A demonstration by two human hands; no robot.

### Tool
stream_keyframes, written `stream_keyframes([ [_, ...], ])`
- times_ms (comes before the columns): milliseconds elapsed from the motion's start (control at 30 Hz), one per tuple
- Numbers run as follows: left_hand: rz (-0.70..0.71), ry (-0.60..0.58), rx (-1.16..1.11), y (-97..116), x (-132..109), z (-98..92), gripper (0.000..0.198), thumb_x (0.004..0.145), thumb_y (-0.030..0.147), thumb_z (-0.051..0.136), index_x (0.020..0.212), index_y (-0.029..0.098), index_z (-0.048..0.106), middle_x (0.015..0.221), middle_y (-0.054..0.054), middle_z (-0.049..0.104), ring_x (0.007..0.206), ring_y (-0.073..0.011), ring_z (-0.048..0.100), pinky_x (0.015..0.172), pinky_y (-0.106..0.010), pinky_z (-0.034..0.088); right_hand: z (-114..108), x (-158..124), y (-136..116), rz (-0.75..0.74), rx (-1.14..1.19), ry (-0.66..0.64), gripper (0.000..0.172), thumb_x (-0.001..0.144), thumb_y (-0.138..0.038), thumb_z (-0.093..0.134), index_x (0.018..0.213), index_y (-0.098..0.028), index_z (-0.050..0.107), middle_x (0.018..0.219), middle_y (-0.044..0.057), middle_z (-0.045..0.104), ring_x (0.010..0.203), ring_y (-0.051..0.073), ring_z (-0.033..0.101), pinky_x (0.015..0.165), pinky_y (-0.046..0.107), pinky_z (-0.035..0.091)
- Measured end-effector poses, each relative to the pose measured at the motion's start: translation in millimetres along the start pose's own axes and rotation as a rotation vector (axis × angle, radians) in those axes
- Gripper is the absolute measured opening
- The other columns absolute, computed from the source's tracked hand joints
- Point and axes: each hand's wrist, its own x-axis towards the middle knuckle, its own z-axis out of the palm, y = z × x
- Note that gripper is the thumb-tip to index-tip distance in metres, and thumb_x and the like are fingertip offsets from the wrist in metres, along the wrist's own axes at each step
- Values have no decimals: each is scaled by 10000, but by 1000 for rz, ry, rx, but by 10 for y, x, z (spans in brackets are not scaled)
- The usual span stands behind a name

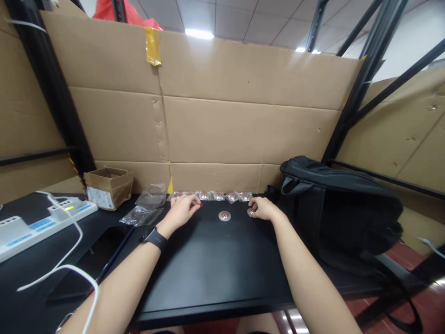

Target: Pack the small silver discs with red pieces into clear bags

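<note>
Silver disc (250, 212) touches right hand (263, 208), perhaps held.

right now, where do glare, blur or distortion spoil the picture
Head view: the left ceiling light is blown out white; head view: glare flecks the flat clear bags; head view: the black bag loses detail in darkness; head view: the left rack post leans, likely wide-angle distortion; head view: the centre disc looks soft.

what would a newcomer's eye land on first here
Probably the bulky black fabric bag at the right, and the tall brown cardboard wall behind the flat black table. Then the small round silvery disc with a red centre, lying between the left hand and the right hand, which touches a similar round disc.
</note>
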Motion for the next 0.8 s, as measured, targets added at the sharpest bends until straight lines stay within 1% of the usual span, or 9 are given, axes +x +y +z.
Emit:
stream_keyframes([
  [133,6,-14,-56,103,-15,2,110,821,330,697,896,261,737,881,-30,776,926,-258,659,927,-383,307,-5,-15,-13,17,-12,6,403,574,-246,826,962,-247,717,933,30,731,785,187,692,661,240,468],
  [267,34,2,-21,150,-24,3,158,884,353,629,889,283,770,971,-43,774,986,-279,639,941,-402,301,-51,-47,-45,36,-21,29,359,596,-256,800,945,-254,717,905,25,737,783,203,693,649,256,464],
  [333,43,14,-14,171,-22,1,204,915,367,585,897,281,769,1003,-49,769,1030,-288,624,938,-402,307,-80,-65,-89,33,0,81,361,597,-243,796,950,-258,719,922,29,741,798,216,695,656,267,474],
  [400,39,24,-24,209,-20,-1,238,933,384,553,898,268,758,1009,-51,763,1034,-285,620,924,-393,322,-90,-82,-184,-37,106,146,370,615,-230,795,976,-247,716,949,40,744,817,215,698,695,275,499],
  [467,26,29,-49,265,-25,1,265,948,405,523,902,256,738,1001,-45,756,1003,-272,629,906,-380,338,-63,-102,-348,-181,315,173,385,655,-238,791,1029,-228,700,975,49,744,826,198,703,742,278,527],
  [533,16,30,-82,333,-38,10,280,960,418,499,905,248,714,986,-35,749,974,-257,636,896,-370,350,6,-132,-572,-335,571,145,417,692,-275,785,1088,-216,668,1029,56,735,839,190,710,747,286,554],
  [600,22,31,-108,397,-56,30,280,970,419,480,911,248,694,994,-22,740,981,-246,635,897,-364,358,105,-172,-815,-442,783,107,453,716,-304,779,1136,-218,633,1154,78,699,929,207,714,736,291,576],
  [700,58,41,-134,457,-77,73,271,983,407,457,945,257,679,1041,-14,727,1023,-237,628,898,-355,377,262,-236,-1110,-531,901,103,451,742,-287,771,1163,-225,620,1202,86,673,1021,225,704,753,288,581],
  [800,81,27,-151,466,-77,117,239,979,353,458,984,252,675,1053,-24,721,1012,-228,633,895,-344,406,378,-278,-1253,-570,928,115,438,760,-274,764,1170,-232,617,1194,86,674,1051,234,698,758,288,579],
])
